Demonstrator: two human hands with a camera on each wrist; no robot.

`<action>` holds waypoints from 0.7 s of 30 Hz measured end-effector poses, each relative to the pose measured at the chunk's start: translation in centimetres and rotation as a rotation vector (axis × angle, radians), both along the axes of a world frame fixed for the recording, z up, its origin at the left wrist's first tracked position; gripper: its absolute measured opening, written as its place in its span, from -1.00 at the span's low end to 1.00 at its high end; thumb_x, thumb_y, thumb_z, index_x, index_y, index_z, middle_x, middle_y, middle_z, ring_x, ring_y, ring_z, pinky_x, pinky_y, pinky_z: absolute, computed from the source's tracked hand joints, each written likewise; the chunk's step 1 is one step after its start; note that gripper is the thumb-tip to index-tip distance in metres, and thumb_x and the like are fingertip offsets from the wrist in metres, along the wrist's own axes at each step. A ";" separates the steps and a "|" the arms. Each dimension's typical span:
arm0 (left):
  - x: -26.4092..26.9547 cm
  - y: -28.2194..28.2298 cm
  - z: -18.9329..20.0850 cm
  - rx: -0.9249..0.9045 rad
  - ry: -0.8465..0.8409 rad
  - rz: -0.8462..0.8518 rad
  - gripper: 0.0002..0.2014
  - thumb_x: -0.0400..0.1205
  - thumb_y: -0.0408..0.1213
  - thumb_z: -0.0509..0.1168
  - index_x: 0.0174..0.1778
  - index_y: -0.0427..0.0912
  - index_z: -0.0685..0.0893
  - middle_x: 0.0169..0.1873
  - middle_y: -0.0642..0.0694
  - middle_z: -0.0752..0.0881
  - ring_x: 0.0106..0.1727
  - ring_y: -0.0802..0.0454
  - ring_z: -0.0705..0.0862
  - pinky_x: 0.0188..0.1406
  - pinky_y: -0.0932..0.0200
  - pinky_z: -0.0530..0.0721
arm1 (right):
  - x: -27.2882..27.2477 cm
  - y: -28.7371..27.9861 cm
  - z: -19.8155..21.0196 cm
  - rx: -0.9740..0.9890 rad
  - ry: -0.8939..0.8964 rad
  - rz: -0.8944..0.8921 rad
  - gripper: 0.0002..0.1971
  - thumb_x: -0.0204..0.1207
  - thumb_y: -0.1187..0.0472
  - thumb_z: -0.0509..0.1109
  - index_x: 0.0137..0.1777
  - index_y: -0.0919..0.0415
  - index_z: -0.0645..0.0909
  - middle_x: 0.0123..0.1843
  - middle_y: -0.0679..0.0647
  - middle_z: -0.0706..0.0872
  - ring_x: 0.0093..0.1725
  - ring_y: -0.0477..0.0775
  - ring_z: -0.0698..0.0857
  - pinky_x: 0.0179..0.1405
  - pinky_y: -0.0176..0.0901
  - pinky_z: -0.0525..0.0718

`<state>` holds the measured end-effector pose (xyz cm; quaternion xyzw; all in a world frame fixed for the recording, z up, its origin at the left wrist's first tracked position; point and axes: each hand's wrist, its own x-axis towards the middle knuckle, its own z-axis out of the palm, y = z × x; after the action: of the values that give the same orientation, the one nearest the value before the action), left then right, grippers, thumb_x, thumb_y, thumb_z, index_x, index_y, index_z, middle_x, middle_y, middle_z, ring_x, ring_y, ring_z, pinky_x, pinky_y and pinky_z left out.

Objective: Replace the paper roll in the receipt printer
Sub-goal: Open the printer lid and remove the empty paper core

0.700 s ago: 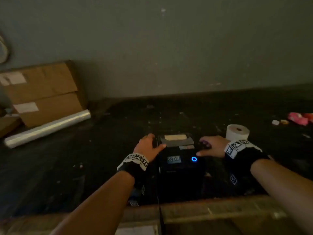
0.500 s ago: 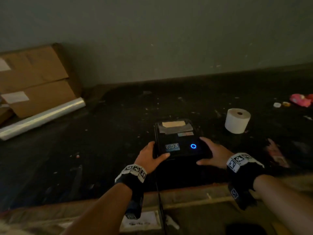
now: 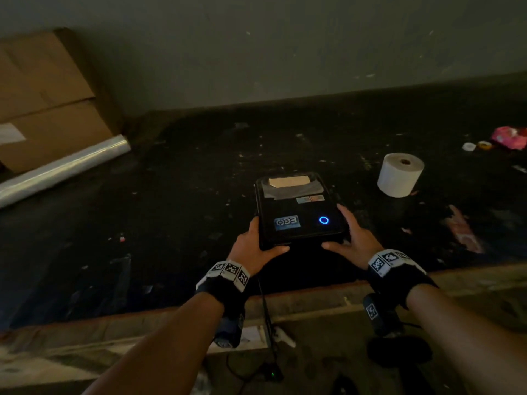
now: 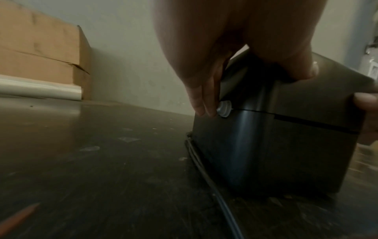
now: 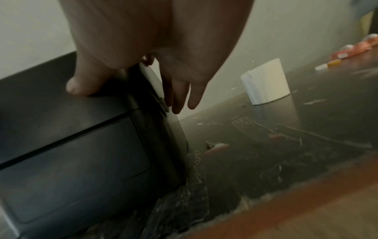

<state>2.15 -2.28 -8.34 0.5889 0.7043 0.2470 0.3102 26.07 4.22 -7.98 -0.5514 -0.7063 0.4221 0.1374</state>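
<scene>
The black receipt printer point(image 3: 299, 206) stands on the dark table with its blue ring light on and taped paper on its lid. My left hand point(image 3: 256, 246) holds its front left corner. In the left wrist view the thumb lies on the front of the printer point(image 4: 286, 145) and the fingers point(image 4: 204, 106) run down the side beside a round button point(image 4: 224, 109). My right hand point(image 3: 352, 238) holds the front right corner of the printer point(image 5: 71, 145) the same way, with its fingers point(image 5: 184, 98) down the side. A white paper roll point(image 3: 400, 175) stands upright behind and to the right.
Cardboard boxes point(image 3: 42, 101) and a clear film roll point(image 3: 62, 169) lie at the far left. A pink packet point(image 3: 510, 136), small tape rolls point(image 3: 476, 145) and a pink wrapper point(image 3: 462, 232) sit on the right. The printer's cable point(image 4: 214, 186) runs over the table's front edge point(image 3: 313, 295).
Both hands slid from the sides of the printer's top back to its front corners, thumbs now on the front. The head view tilted down.
</scene>
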 end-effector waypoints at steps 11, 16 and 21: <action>-0.4 0.3 0.0 0.025 -0.108 -0.067 -0.07 0.45 0.04 0.43 0.61 0.09 -0.02 0.52 -0.10 0.45 0.52 -0.07 0.45 0.51 -0.05 0.44 | -0.1 0.3 0.6 0.008 -0.011 -0.017 0.04 0.33 -0.04 0.51 0.59 -0.15 -0.21 0.64 0.18 0.21 0.57 0.24 0.30 0.55 0.18 0.25; -0.6 0.8 1.3 0.194 -0.010 -0.001 -0.27 0.45 0.13 0.39 0.51 0.06 0.30 0.36 -0.06 0.61 0.37 0.00 0.60 0.34 0.15 0.55 | -0.7 0.6 2.5 0.062 0.007 -0.072 -0.07 0.38 -0.05 0.45 0.59 -0.10 -0.12 0.62 0.22 0.26 0.52 0.29 0.38 0.47 0.23 0.42; -0.3 2.5 4.8 0.360 0.040 0.152 -0.43 0.48 0.09 0.39 0.35 -0.10 0.53 0.25 -0.06 0.66 0.26 0.07 0.62 0.26 0.25 0.54 | -2.6 1.0 4.9 0.271 0.097 -0.267 -0.33 0.44 0.03 0.42 0.46 0.02 0.15 0.45 0.27 0.48 0.35 0.30 0.56 0.16 0.00 0.53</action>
<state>1.87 0.22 -3.51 0.5846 0.6973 0.3800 0.1661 23.51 5.21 -3.07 -0.5956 -0.6699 0.3271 0.2990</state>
